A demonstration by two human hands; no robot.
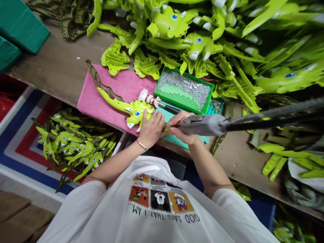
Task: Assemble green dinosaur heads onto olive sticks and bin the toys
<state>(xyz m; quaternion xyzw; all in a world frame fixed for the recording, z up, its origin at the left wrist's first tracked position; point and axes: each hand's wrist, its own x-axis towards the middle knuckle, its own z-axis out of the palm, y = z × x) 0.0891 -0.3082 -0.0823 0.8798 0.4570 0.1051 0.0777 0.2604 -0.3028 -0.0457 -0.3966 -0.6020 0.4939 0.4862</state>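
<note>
The lime-green plastic dinosaur (136, 113) lies lengthwise on the pink pad (101, 104), its tail reaching away to the pad's far end and its head under my left hand (152, 130) (the nearer one), pressed open and flat. My right hand (178, 126), just beside it, is closed around a grey power tool (199, 125).

I'm at a cramped toy-making workshop. A worn wooden desk (58, 64) runs across my view, heaped from 12 to 3 o'clock with lime-green plastic dinosaur parts (172, 23), far more than one toy, so this looks like batch work. At 1 o'clock sits a green perforated tray (172, 72) of silver studs, and a pink foam pad (121, 84) lies at 11 o'clock. A corded power tool (199, 125) comes in from 3 o'clock. More green parts (76, 145) lie on a striped mat (22, 145) at 9 o'clock.
</note>
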